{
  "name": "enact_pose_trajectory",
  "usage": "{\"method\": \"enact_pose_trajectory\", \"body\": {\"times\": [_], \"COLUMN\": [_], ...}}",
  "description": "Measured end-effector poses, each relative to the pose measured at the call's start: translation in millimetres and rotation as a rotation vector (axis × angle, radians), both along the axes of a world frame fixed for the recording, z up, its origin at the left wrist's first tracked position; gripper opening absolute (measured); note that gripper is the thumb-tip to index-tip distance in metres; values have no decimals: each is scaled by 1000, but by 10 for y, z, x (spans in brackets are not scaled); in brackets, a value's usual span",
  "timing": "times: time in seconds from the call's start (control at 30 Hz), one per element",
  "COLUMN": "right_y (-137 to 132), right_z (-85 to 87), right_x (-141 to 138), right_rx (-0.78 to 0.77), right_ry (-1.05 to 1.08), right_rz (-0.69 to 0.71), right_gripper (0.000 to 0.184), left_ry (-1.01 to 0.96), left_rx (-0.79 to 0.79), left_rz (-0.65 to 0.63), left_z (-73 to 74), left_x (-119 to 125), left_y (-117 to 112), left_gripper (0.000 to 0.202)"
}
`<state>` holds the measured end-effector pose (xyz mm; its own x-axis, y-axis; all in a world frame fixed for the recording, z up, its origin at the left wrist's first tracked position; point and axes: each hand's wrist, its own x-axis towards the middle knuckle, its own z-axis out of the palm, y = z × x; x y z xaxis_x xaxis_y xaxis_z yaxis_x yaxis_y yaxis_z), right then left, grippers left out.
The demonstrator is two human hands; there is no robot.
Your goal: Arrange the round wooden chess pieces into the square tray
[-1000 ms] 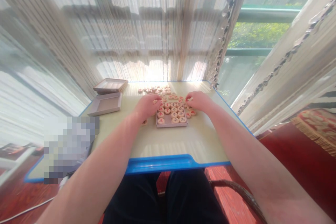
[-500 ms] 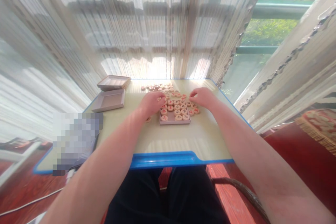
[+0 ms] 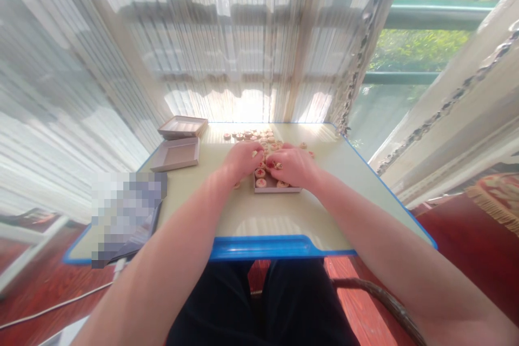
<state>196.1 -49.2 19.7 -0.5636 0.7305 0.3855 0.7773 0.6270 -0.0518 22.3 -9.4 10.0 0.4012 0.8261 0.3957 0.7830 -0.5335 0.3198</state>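
A shallow grey tray (image 3: pixel 276 190) full of round wooden chess pieces (image 3: pixel 260 173) with red marks lies mid-table. My right hand (image 3: pixel 292 165) rests over the tray's right half, fingers curled down on the pieces. My left hand (image 3: pixel 241 158) sits at the tray's left edge, fingers bent onto pieces near its top. What either hand's fingertips pinch is hidden. More loose pieces (image 3: pixel 248 134) lie scattered behind the tray, and one piece (image 3: pixel 236 185) lies by my left wrist.
The cream table (image 3: pixel 259 216) has a blue rim. Two empty grey box halves (image 3: pixel 177 152) lie at the far left, one stacked behind the other. A blurred-out object (image 3: pixel 126 210) lies at the near left. Sheer curtains hang close behind the table.
My right hand has slid left from the tray's right side onto the pieces in the tray. The left hand stayed at the tray's left edge. The view shifted slightly.
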Motion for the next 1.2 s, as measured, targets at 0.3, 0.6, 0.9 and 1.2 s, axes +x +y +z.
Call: {"method": "enact_pose_trajectory", "body": {"times": [0.3,0.6,0.9,1.2], "right_y": [-12,0,1,24], "right_z": [10,-14,-18,-18], "right_x": [-18,-23,-8,-18], "right_rx": [18,-14,12,-20], "right_ry": [17,23,7,-18], "right_rz": [17,-21,-74,-94], "right_gripper": [13,18,17,18], "left_ry": [-10,37,13,27], "left_rx": [58,105,71,62], "left_rz": [-31,-51,-55,-56], "left_z": [11,-13,-32,-19], "left_x": [11,16,8,6], "left_y": [0,20,31,27], "left_gripper": [28,27,29,28]}}
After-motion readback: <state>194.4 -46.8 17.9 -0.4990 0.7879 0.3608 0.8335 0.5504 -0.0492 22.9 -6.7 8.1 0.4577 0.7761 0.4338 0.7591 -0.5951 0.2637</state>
